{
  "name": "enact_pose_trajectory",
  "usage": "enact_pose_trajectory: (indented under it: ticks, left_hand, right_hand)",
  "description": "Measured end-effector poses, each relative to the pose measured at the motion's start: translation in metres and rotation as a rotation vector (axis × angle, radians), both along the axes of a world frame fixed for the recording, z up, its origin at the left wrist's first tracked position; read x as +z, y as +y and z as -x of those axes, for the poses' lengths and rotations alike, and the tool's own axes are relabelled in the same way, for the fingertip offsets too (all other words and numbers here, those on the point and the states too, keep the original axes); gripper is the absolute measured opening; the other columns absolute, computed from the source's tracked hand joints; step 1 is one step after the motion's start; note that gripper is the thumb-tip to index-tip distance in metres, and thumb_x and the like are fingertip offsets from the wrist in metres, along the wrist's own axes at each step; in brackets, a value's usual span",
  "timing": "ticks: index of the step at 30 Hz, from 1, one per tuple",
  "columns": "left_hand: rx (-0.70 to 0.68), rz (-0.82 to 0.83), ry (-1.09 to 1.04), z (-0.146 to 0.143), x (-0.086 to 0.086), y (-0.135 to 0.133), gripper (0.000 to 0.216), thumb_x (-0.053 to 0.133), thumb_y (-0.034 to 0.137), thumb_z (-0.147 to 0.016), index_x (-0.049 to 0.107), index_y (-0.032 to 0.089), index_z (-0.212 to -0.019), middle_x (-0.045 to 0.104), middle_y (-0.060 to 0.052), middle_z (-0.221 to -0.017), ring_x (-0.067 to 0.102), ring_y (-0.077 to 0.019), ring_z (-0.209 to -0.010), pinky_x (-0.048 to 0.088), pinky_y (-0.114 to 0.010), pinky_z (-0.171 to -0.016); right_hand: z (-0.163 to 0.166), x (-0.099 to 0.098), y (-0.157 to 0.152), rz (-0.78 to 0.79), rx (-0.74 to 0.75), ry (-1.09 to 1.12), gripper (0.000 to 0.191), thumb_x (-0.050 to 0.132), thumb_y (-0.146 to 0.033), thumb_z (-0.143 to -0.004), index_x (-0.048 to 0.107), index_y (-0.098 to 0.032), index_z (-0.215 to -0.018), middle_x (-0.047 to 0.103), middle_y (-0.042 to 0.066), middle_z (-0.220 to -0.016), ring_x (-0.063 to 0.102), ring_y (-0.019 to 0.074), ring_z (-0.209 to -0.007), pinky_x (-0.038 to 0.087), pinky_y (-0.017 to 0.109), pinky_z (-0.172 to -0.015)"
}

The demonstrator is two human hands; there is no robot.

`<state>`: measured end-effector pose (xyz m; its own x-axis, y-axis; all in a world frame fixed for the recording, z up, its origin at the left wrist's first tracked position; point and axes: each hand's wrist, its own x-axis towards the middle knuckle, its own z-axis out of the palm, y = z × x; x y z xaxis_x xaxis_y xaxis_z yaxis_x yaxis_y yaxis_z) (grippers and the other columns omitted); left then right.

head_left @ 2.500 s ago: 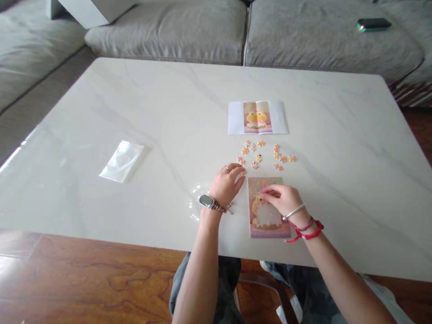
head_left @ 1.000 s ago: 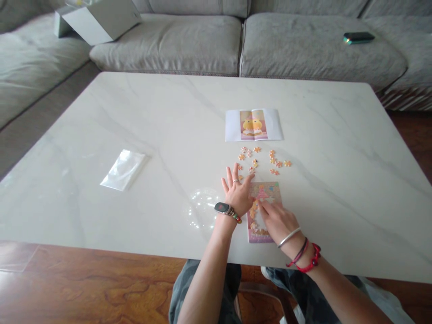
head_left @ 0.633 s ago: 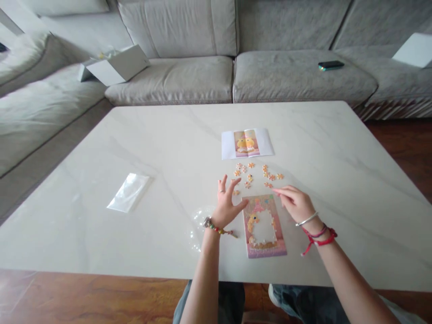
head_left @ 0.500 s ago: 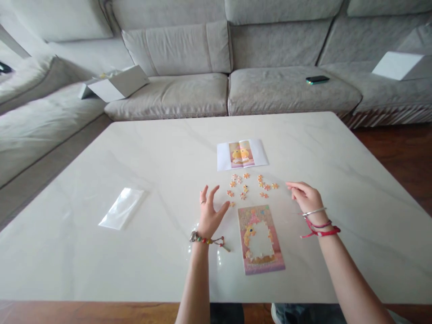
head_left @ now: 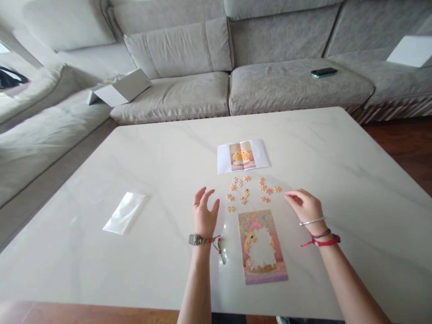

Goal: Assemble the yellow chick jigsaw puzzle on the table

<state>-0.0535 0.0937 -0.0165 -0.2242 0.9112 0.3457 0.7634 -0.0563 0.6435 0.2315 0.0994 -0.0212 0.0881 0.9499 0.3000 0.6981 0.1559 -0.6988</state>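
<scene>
Head view: far left on the grey sofa [head_left: 175, 92] sits an open white box [head_left: 121, 86], contents too blurred to tell. On the white marble table [head_left: 354, 153], left side, lies a flat clear plastic bag [head_left: 124, 212]. Left hand [head_left: 204, 216] hovers just left of the puzzle, fingers spread and slightly curled, empty. It has a watch [head_left: 195, 240] and bead bracelet at the wrist, watch face unreadable. Loose puzzle pieces [head_left: 248, 191] are scattered between the two hands, just beyond the puzzle board [head_left: 262, 246]. The board lies near the table's near edge, between the forearms, with a pink border, a yellow chick partly filled and a blank white middle. Beyond the pieces is a folded reference sheet [head_left: 243, 155] with a chick picture, any print too small to read. Right hand [head_left: 305, 207] hovers right of the pieces, fingers loosely bent, clamped on nothing, silver bangle and red cords at the wrist. Far right: dark phone [head_left: 324, 72] on the sofa seat, second white box [head_left: 412, 50] cut off by the frame edge. Both forearms are cut off at the bottom.
</scene>
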Motion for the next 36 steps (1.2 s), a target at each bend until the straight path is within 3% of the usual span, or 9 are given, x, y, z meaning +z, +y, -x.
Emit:
enact_pose_trajectory:
  ticks: [4, 7, 10, 16, 27, 32, 36]
  left_hand:
    - [-0.078, -0.002, -0.092, -0.003, 0.002, -0.001, 0.010, 0.050, 0.023, -0.071, 0.059, 0.018, -0.070, 0.057, -0.002, -0.084, 0.056, -0.0110, -0.072, 0.052, -0.026, -0.064]
    - [-0.124, 0.042, -0.118, -0.007, 0.004, -0.002, 0.010, 0.050, 0.022, -0.071, 0.058, 0.018, -0.066, 0.057, -0.001, -0.076, 0.055, -0.0088, -0.067, 0.053, -0.023, -0.061]
    - [-0.158, 0.076, -0.128, -0.010, 0.006, -0.003, 0.009, 0.053, 0.023, -0.070, 0.059, 0.017, -0.071, 0.056, -0.002, -0.084, 0.056, -0.0080, -0.066, 0.053, -0.022, -0.060]
    - [-0.182, 0.085, -0.135, -0.009, 0.007, -0.003, 0.008, 0.054, 0.023, -0.070, 0.059, 0.017, -0.069, 0.055, -0.001, -0.082, 0.054, -0.0061, -0.063, 0.053, -0.021, -0.061]
    - [-0.156, 0.058, -0.216, -0.001, 0.009, -0.003, 0.009, 0.054, 0.022, -0.070, 0.058, 0.016, -0.075, 0.051, -0.004, -0.101, 0.055, -0.0052, -0.063, 0.054, -0.023, -0.060]
    - [-0.169, 0.015, -0.178, 0.006, 0.008, -0.003, 0.011, 0.053, 0.022, -0.070, 0.058, 0.019, -0.079, 0.046, -0.005, -0.109, 0.054, -0.0106, -0.080, 0.054, -0.027, -0.066]
    - [-0.181, 0.019, -0.093, 0.008, 0.007, -0.002, 0.011, 0.052, 0.023, -0.070, 0.058, 0.021, -0.079, 0.047, -0.005, -0.109, 0.053, -0.0135, -0.081, 0.053, -0.030, -0.065]
  right_hand:
    - [0.001, 0.003, -0.001, -0.008, 0.037, -0.047, 0.016, 0.048, -0.029, -0.072, 0.061, -0.019, -0.069, 0.062, 0.004, -0.070, 0.055, 0.0124, -0.057, 0.045, 0.025, -0.057]
    - [0.002, 0.007, -0.003, 0.015, 0.055, -0.036, 0.017, 0.047, -0.029, -0.074, 0.061, -0.019, -0.074, 0.060, 0.004, -0.070, 0.054, 0.0123, -0.058, 0.045, 0.024, -0.055]
    - [0.004, 0.009, -0.005, 0.015, 0.058, -0.013, 0.019, 0.049, -0.029, -0.073, 0.060, -0.018, -0.084, 0.059, 0.005, -0.079, 0.054, 0.0124, -0.060, 0.044, 0.024, -0.052]
    - [0.007, 0.006, -0.006, 0.041, 0.102, -0.117, 0.015, 0.048, -0.028, -0.073, 0.060, -0.019, -0.070, 0.059, 0.003, -0.069, 0.052, 0.0115, -0.056, 0.043, 0.024, -0.056]
    - [0.015, 0.009, -0.009, 0.069, 0.119, -0.087, 0.018, 0.046, -0.027, -0.074, 0.060, -0.018, -0.081, 0.059, 0.004, -0.080, 0.054, 0.0124, -0.063, 0.046, 0.024, -0.057]
    - [0.025, 0.013, 0.022, 0.079, 0.181, -0.250, 0.018, 0.050, -0.023, -0.071, 0.060, -0.018, -0.084, 0.058, 0.004, -0.080, 0.053, 0.0127, -0.063, 0.045, 0.028, -0.065]
    - [0.019, 0.013, 0.052, 0.159, 0.156, -0.390, 0.033, 0.058, -0.017, -0.062, 0.058, -0.016, -0.095, 0.054, 0.007, -0.090, 0.052, 0.0129, -0.066, 0.044, 0.030, -0.070]
